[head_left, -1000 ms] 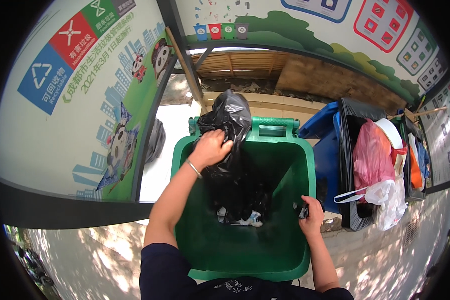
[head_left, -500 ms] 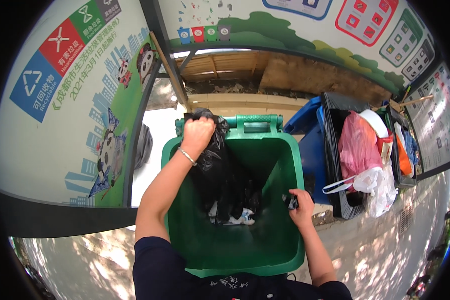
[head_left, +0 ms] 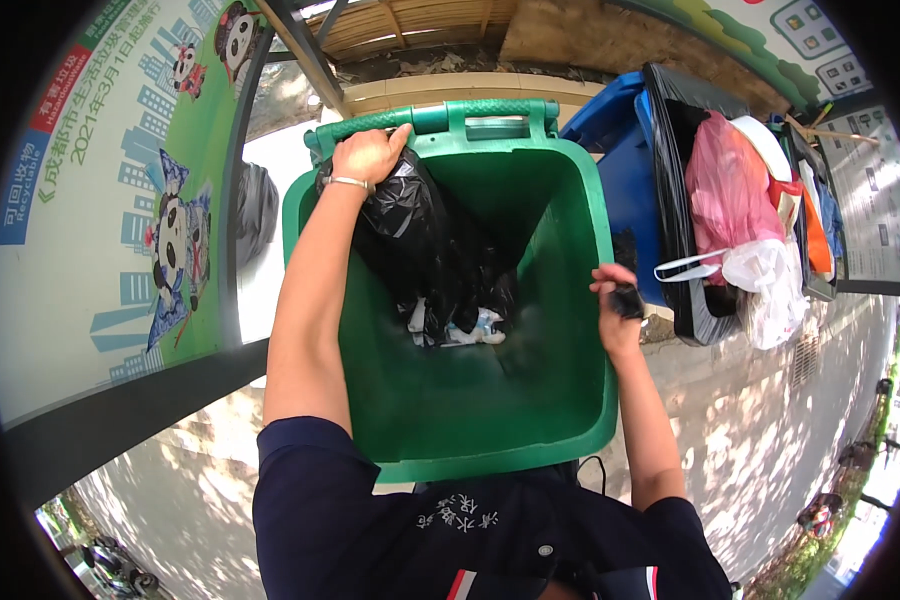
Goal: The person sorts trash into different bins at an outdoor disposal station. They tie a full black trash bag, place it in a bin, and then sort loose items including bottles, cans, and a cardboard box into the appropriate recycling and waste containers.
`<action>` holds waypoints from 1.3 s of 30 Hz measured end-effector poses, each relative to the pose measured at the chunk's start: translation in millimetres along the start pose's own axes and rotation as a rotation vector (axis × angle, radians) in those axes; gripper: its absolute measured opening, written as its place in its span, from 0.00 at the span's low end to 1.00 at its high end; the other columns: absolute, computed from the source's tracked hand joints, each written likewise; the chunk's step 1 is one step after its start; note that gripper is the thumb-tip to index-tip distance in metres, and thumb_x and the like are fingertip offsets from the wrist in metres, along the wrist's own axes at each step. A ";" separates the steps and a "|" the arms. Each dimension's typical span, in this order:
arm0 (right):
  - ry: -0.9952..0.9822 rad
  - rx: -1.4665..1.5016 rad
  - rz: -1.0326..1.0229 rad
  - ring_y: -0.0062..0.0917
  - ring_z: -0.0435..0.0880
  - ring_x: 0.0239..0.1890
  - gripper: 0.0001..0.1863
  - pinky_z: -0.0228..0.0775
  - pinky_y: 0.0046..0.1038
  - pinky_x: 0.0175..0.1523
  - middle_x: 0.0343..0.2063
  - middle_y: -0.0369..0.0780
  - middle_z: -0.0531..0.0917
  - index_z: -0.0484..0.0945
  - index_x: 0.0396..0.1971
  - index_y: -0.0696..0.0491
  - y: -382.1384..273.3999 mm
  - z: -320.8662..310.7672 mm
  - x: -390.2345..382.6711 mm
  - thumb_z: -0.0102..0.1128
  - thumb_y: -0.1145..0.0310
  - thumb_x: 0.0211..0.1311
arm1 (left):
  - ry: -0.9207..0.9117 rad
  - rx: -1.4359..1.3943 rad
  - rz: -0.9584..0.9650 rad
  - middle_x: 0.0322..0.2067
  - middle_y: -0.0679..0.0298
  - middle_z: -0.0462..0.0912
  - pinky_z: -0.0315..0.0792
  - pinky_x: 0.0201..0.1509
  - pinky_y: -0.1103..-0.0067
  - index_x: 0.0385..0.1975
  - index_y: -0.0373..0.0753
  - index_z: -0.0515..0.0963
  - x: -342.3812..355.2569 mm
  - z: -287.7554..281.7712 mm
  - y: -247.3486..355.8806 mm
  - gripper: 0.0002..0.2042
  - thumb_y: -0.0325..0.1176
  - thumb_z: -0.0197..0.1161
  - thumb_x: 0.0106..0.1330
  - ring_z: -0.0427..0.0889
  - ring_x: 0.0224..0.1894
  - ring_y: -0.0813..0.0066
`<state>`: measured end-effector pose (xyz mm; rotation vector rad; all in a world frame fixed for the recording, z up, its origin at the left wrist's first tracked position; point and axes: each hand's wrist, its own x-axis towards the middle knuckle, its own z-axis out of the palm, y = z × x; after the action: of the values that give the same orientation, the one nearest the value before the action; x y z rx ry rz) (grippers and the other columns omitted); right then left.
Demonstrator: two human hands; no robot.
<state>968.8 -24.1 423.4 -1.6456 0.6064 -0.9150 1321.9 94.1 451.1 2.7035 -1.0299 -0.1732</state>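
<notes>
My left hand (head_left: 370, 153) is closed at the back-left rim of a green wheeled bin (head_left: 403, 463), near its hinge bar, gripping the top of a crumpled black bag (head_left: 402, 196). The bag hangs down inside the bin, with white scraps (head_left: 475, 325) at its lower end. My right hand (head_left: 617, 308) is at the right rim, fingers curled around a small black piece of something, perhaps plastic; exactly what it is I cannot make out.
Right of the green bin stand a blue bin (head_left: 625, 210) and black-lined bins holding pink (head_left: 730, 185) and white bags. A printed panel (head_left: 100, 280) stands at left, a grey bag (head_left: 256, 210) beside it. Wooden boards (head_left: 590, 55) form the back.
The bag's bulging top, earlier above the rim, has sunk into the bin under my left hand. Both hands and the bin now appear higher in the picture, as the view has shifted.
</notes>
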 end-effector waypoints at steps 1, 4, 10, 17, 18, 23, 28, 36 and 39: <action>0.002 0.141 0.227 0.18 0.71 0.23 0.06 0.64 0.18 0.31 0.24 0.37 0.74 0.70 0.31 0.56 -5.2 -13.0 3.4 0.42 0.75 0.57 | 0.116 0.051 0.020 0.28 0.49 0.76 0.64 0.43 0.67 0.26 0.33 0.75 -14.7 2.1 8.0 0.23 0.50 0.44 0.57 0.73 0.36 0.54; 0.385 -0.097 -0.023 0.16 0.65 0.16 0.19 0.58 0.18 0.25 0.14 0.34 0.68 0.65 0.21 0.55 -45.6 -42.3 37.4 0.31 0.59 0.63 | 0.632 -0.251 0.440 0.39 0.53 0.71 0.66 0.44 0.70 0.41 0.33 0.68 -80.3 -1.7 55.2 0.19 0.36 0.56 0.51 0.69 0.43 0.58; -0.414 0.184 -0.184 0.29 0.68 0.35 0.10 0.61 0.27 0.40 0.32 0.40 0.68 0.67 0.31 0.54 -142.5 42.6 6.2 0.47 0.66 0.50 | -0.447 -1.284 0.308 0.50 0.54 0.62 0.56 0.56 0.73 0.50 0.32 0.59 -211.7 20.3 167.1 0.26 0.36 0.54 0.51 0.61 0.52 0.61; -0.668 -0.039 -0.576 0.39 0.59 0.53 0.28 0.52 0.38 0.55 0.48 0.45 0.65 0.66 0.44 0.52 -126.8 -23.6 -26.7 0.61 0.70 0.35 | 0.390 -1.683 -0.412 0.46 0.60 0.69 0.58 0.55 0.71 0.47 0.36 0.65 -230.3 -13.8 -24.8 0.19 0.42 0.40 0.62 0.68 0.47 0.66; -0.393 -0.087 -0.389 0.39 0.62 0.51 0.25 0.53 0.34 0.55 0.47 0.44 0.66 0.66 0.43 0.54 -97.9 -49.0 -37.5 0.58 0.72 0.39 | 0.596 -1.675 -0.667 0.46 0.61 0.70 0.59 0.55 0.73 0.46 0.35 0.66 -242.7 -58.6 -25.8 0.21 0.43 0.45 0.60 0.69 0.46 0.67; 0.226 -0.105 0.922 0.31 0.67 0.48 0.30 0.60 0.29 0.50 0.43 0.48 0.70 0.57 0.51 0.59 109.3 -130.8 -120.4 0.52 0.60 0.51 | 1.055 -0.941 -0.815 0.49 0.54 0.67 0.69 0.46 0.73 0.47 0.27 0.63 -323.3 -121.2 -117.1 0.29 0.44 0.59 0.52 0.72 0.44 0.62; -0.122 0.380 1.238 0.32 0.58 0.55 0.45 0.50 0.30 0.56 0.54 0.45 0.59 0.52 0.54 0.60 262.7 -99.9 -184.6 0.40 0.36 0.47 | 1.035 -0.165 -0.582 0.48 0.51 0.67 0.64 0.50 0.76 0.44 0.26 0.65 -377.8 -129.0 -221.6 0.22 0.34 0.58 0.54 0.70 0.46 0.64; -0.161 0.746 1.169 0.30 0.60 0.54 0.41 0.50 0.30 0.57 0.52 0.40 0.64 0.58 0.53 0.55 147.2 -61.0 -88.5 0.32 0.35 0.51 | 1.011 0.122 -0.773 0.33 0.47 0.76 0.67 0.37 0.70 0.33 0.25 0.73 -397.9 -162.4 -192.6 0.21 0.41 0.59 0.51 0.75 0.34 0.54; 0.363 -0.071 0.843 0.30 0.65 0.51 0.36 0.52 0.28 0.56 0.46 0.44 0.70 0.61 0.50 0.59 264.1 -49.8 -77.5 0.37 0.42 0.53 | 0.982 0.083 -0.803 0.32 0.46 0.76 0.66 0.36 0.67 0.33 0.26 0.73 -373.2 -163.6 -170.7 0.23 0.45 0.59 0.50 0.75 0.33 0.51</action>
<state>902.1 -61.7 154.4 -1.0976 1.4525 -0.5504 1185.2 496.5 572.3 2.5397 0.3257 0.9637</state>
